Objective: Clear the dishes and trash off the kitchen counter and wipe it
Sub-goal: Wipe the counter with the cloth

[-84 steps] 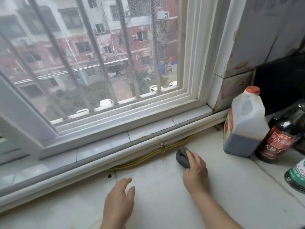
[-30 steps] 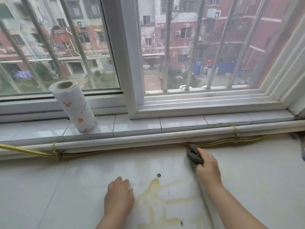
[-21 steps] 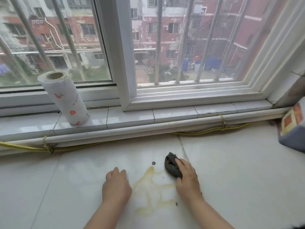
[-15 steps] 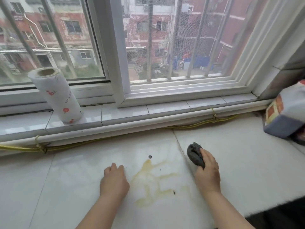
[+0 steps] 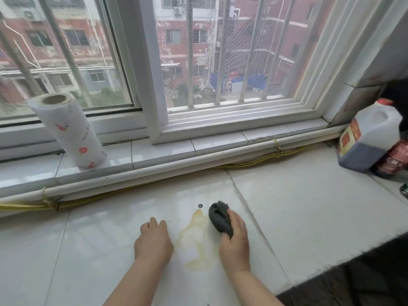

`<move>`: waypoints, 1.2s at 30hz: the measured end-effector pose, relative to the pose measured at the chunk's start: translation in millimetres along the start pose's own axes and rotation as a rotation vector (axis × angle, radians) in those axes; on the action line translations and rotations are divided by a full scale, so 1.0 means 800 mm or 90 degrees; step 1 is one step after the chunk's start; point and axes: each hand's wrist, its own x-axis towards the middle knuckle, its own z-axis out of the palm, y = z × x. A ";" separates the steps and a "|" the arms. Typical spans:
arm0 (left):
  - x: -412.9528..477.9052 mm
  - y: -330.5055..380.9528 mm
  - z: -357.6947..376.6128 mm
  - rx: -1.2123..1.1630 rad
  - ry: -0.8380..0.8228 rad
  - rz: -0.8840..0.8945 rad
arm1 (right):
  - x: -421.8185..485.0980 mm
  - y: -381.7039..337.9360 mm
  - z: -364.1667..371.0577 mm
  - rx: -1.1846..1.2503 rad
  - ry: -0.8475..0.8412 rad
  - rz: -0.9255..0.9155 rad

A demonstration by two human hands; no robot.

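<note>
Glossy white counter (image 5: 309, 206): toward its front edge, right hand (image 5: 235, 246) grips a dark ribbed scouring pad (image 5: 218, 219) beside a yellow stain (image 5: 194, 241); left hand (image 5: 153, 241) rests curled, holding nothing.

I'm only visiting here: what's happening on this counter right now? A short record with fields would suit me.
left hand: rests on the counter beside the stain, holding nothing visible
right hand: grips a dark scouring pad at the stain's right edge
stain: yellowish, between the hands
window sill: paper towel roll standing
far right: jug of dark liquid, red-labelled bottle beside it
task state: wiping not yet finished
</note>
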 end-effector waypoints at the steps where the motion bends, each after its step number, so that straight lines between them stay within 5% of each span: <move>1: 0.000 -0.002 -0.001 0.002 0.001 0.002 | 0.011 -0.002 -0.009 0.013 0.033 0.007; 9: 0.010 -0.003 -0.001 0.016 0.020 -0.016 | 0.110 0.039 -0.067 -0.235 0.133 0.112; 15: 0.030 -0.002 -0.014 -0.004 0.048 -0.060 | 0.153 -0.005 0.014 -0.214 -0.153 -0.062; 25: 0.043 -0.010 -0.007 -0.098 0.121 -0.140 | 0.205 -0.026 0.066 -0.275 -0.176 -0.140; 36: 0.037 0.010 0.000 -0.186 0.128 -0.224 | 0.079 0.001 0.061 -0.047 -0.489 -0.490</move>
